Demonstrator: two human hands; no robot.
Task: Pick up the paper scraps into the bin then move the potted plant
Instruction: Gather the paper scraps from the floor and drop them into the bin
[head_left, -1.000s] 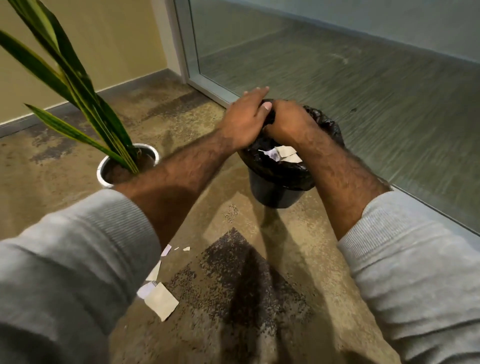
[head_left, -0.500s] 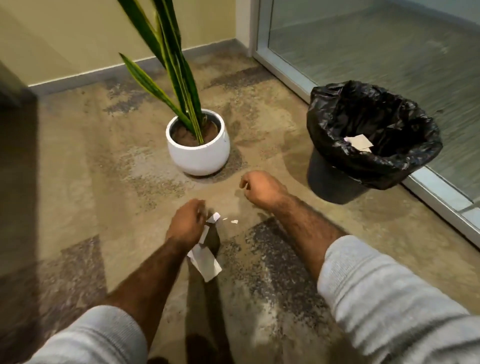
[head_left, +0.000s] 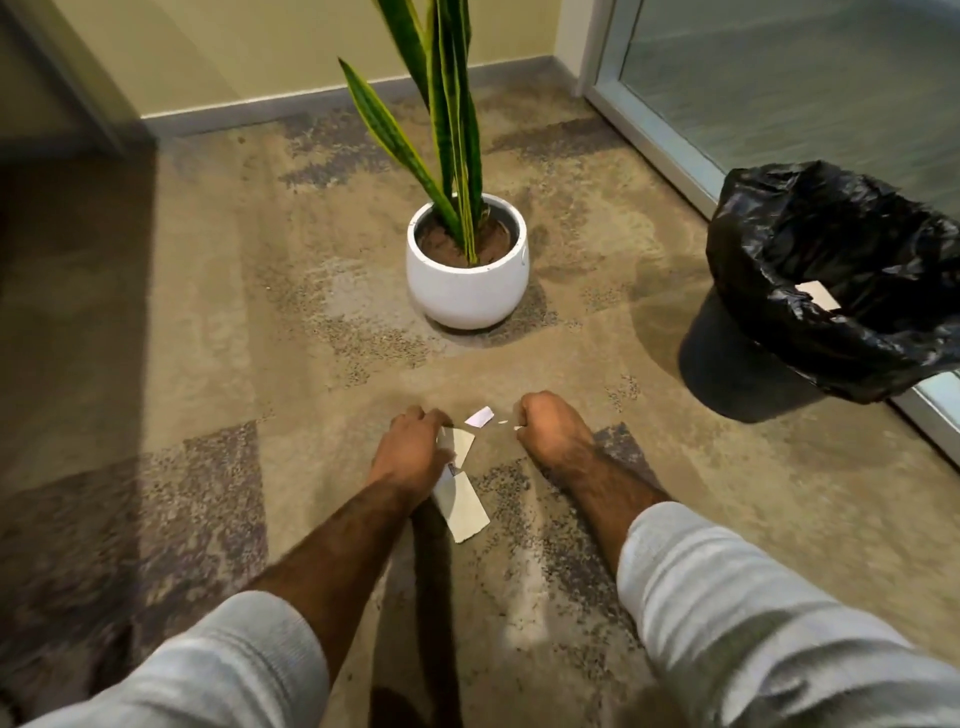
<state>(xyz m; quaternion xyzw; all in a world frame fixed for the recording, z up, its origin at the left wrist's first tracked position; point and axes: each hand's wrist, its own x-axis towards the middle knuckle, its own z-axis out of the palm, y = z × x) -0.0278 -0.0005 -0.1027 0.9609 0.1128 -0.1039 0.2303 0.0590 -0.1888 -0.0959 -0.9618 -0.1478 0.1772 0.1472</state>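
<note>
Several white paper scraps lie on the carpet in front of me. My left hand (head_left: 415, 449) curls its fingers onto one scrap (head_left: 461, 442); a larger scrap (head_left: 465, 512) lies just under its wrist. A small scrap (head_left: 480, 417) sits between the hands. My right hand (head_left: 550, 431) is curled, its fingertips pinching a tiny scrap (head_left: 517, 427). The bin (head_left: 769, 291) with a black liner stands at the right, with paper (head_left: 820, 294) inside. The potted plant (head_left: 467, 286), a white pot with long green leaves, stands straight ahead.
A glass wall with a metal frame (head_left: 660, 140) runs behind the bin on the right. A yellow wall with a grey skirting (head_left: 260, 111) closes the far side. A dark shadowed edge is at the far left.
Both hands left the bin and came down to the scraps on the floor. The left hand has closed onto a scrap, and the right hand has reached the tiny scraps.
</note>
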